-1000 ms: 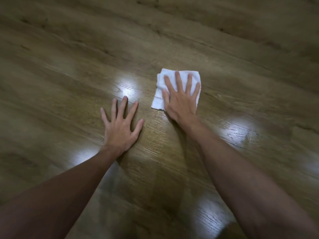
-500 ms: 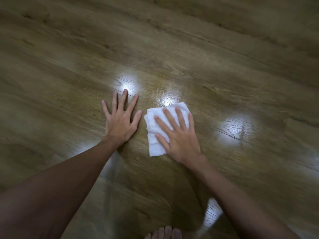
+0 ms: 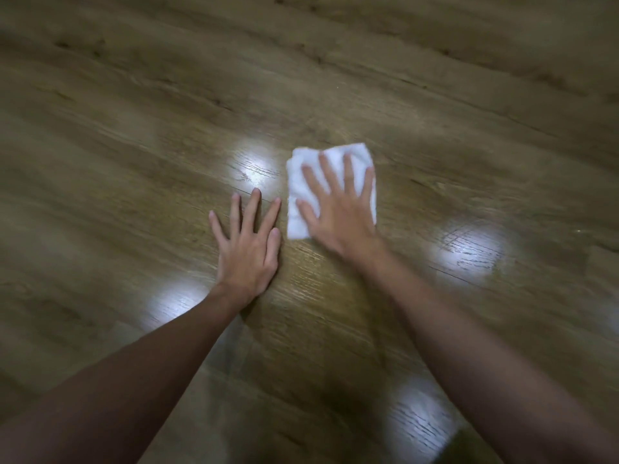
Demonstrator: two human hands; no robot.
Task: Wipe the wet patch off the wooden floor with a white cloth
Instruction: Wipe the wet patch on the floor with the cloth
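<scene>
Two bare hands are planted on a wooden floor (image 3: 435, 105), seen from the head camera; the right hand (image 3: 338, 216) presses a folded white cloth (image 3: 298, 182) flat, fingers straight and spread across it; the left hand (image 3: 248, 249) lies just beside the cloth, palm down, fingers splayed on bare boards; bright glare spots (image 3: 469, 252) shine on the floor around both hands; the picture is motion-blurred.

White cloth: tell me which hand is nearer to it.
Right. The right hand lies flat on top of the white cloth, fingers spread, pressing it to the wooden floor. The left hand rests flat on the floor beside the cloth's left edge, not touching it.
</scene>
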